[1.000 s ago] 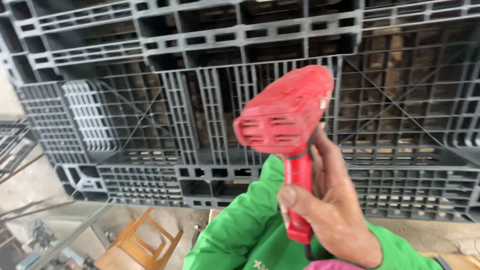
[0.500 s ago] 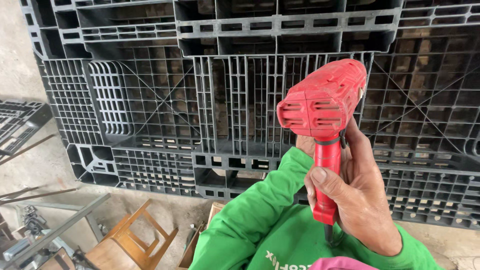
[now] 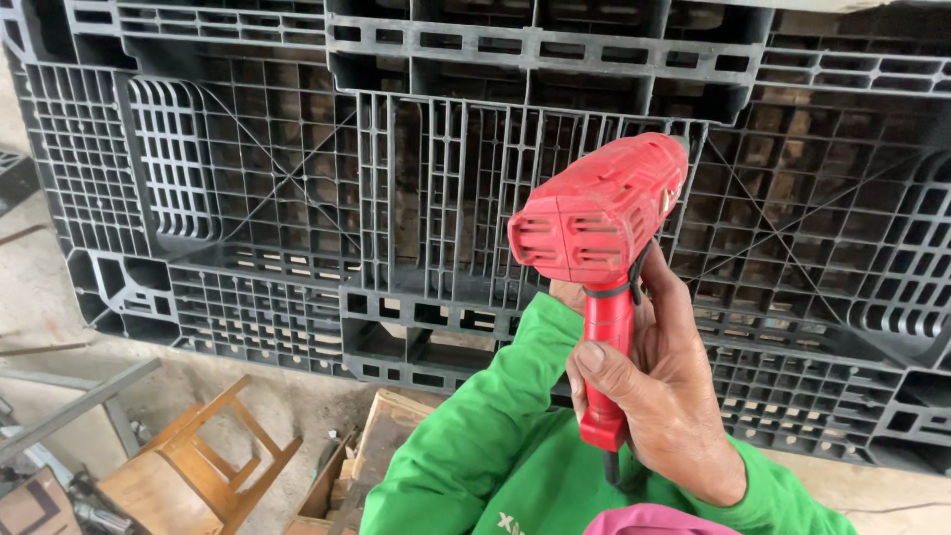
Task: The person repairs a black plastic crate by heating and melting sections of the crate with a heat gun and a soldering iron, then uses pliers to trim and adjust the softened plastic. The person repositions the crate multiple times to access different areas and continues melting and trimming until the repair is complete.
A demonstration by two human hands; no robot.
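Overhead, we held the red power drill (image 3: 599, 223) upright in our right hand (image 3: 664, 396), fingers wrapped tightly around its grip, with the body angled toward the black plastic pallet (image 3: 297, 198) standing on edge just beyond it. No container showed any contents. A wooden chair frame (image 3: 198, 466) lay below left. The drill's front end was hidden behind its own body; our left hand was concealed by the green sleeve (image 3: 475, 456), so its grip could not be determined.
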